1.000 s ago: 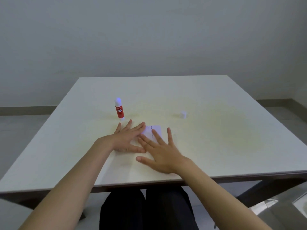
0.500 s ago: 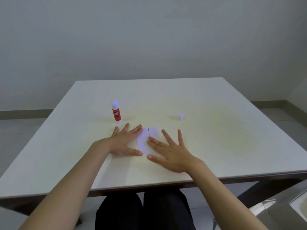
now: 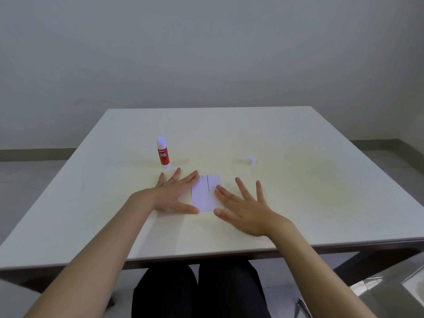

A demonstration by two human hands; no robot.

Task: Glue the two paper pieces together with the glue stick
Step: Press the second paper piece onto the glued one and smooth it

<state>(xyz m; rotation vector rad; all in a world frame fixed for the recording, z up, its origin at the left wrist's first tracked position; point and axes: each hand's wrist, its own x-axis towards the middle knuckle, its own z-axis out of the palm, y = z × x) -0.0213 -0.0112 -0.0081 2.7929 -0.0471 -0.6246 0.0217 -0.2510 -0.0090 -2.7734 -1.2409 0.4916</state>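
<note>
A small white paper (image 3: 205,194) with a line of print lies flat on the table (image 3: 321,193) in front of me; I cannot tell whether it is one sheet or two stacked. My left hand (image 3: 175,195) lies flat, fingers spread, touching the paper's left edge. My right hand (image 3: 243,207) rests flat with spread fingers on its right edge. A red glue stick (image 3: 163,154) stands upright and uncapped behind my left hand. Its white cap (image 3: 251,160) sits apart at the right.
The table's front edge runs just above my lap. A wall stands behind the far edge. Floor shows at both sides, and a shiny object sits at the lower right corner.
My right hand has slid rightward off the paper, uncovering most of the sheet. My left hand stays in place at the paper's left edge.
</note>
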